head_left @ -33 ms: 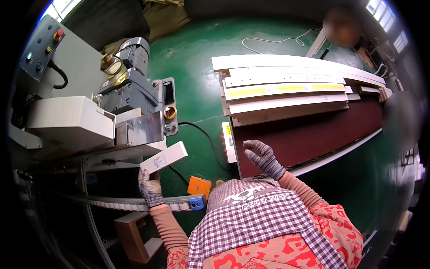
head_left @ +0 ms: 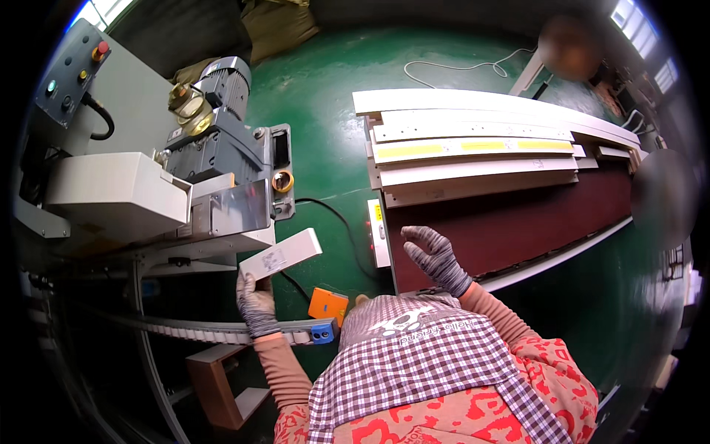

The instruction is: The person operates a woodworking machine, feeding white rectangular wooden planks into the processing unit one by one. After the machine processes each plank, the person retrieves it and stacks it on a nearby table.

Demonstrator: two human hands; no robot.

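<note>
A short white board (head_left: 281, 253) with a printed label is gripped at its lower left end by my gloved left hand (head_left: 257, 302). It slants up to the right beside the machine's metal edge. Over the near left corner of the dark red table surface (head_left: 488, 229), my gloved right hand (head_left: 436, 259) is raised with its fingers apart and nothing in them. Long white boards (head_left: 473, 148), stacked several deep, lie along the far side of that surface; one bears a yellow strip.
At the left stands a machine with a grey motor (head_left: 225, 81), a white cover (head_left: 115, 189) and a button panel (head_left: 74, 70). A roller rail (head_left: 214, 333) runs under my left forearm. An orange box (head_left: 327, 304) and a black cable (head_left: 336, 216) are on the green floor.
My left hand and the white board have moved slightly right and up, a little away from the machine. My right hand stays nearly where it was, still open.
</note>
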